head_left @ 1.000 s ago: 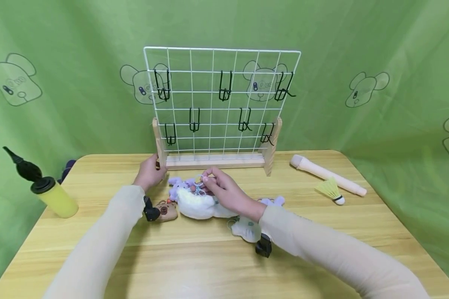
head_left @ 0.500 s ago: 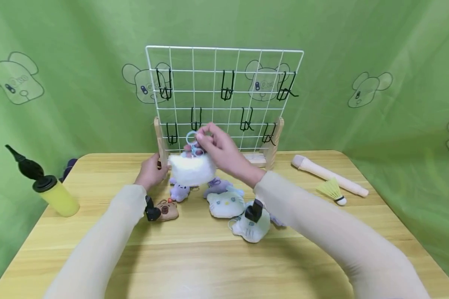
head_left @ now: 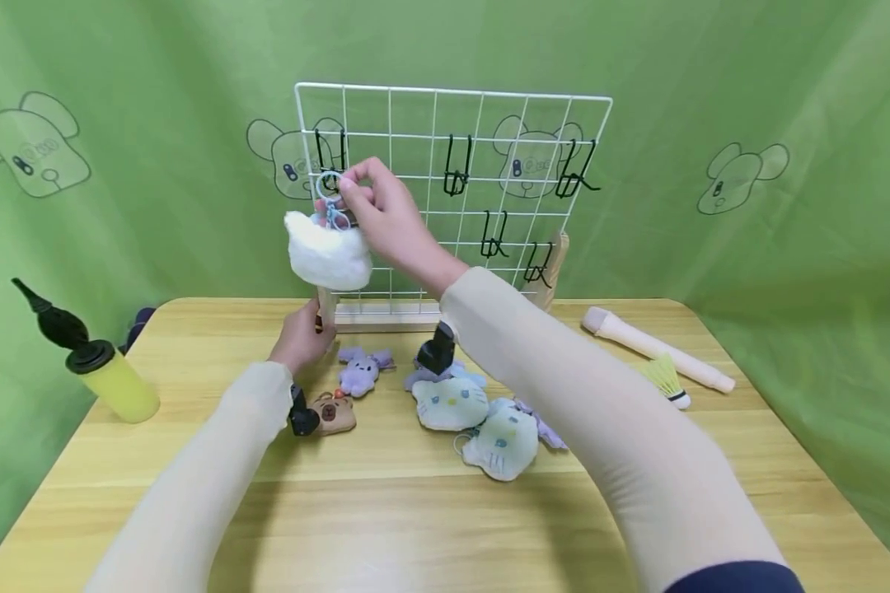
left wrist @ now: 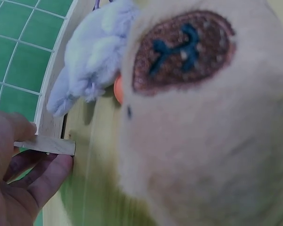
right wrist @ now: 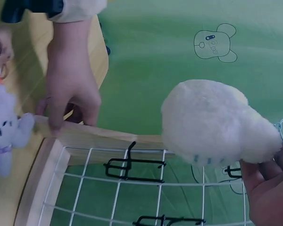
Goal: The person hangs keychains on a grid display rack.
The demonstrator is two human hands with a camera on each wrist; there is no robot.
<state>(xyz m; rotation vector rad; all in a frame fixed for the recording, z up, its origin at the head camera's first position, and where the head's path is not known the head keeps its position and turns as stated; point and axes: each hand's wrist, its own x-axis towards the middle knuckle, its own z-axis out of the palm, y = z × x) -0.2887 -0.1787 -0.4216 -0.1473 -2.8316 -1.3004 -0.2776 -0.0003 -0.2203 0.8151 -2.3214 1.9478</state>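
My right hand pinches the pale blue ring of a white plush keychain. The keychain hangs in front of the upper left black hook on a white wire grid rack; its ring overlaps that hook in the head view. At the rack's lower left, my left hand grips the wooden stand, thumb and fingers on either side of its end piece in the left wrist view. Close by the left wrist lie a brown plush keychain and a purple plush keychain.
Two pale cat-face plush keychains, one nearer and one behind it, lie mid-table with purple ones. A microphone-shaped pink object and a yellow shuttlecock are at right. A yellow pump stands at left.
My right hand has lifted the white plush keychain off the table pile and carried it up and left to the upper left hook. The left hand stays on the stand.
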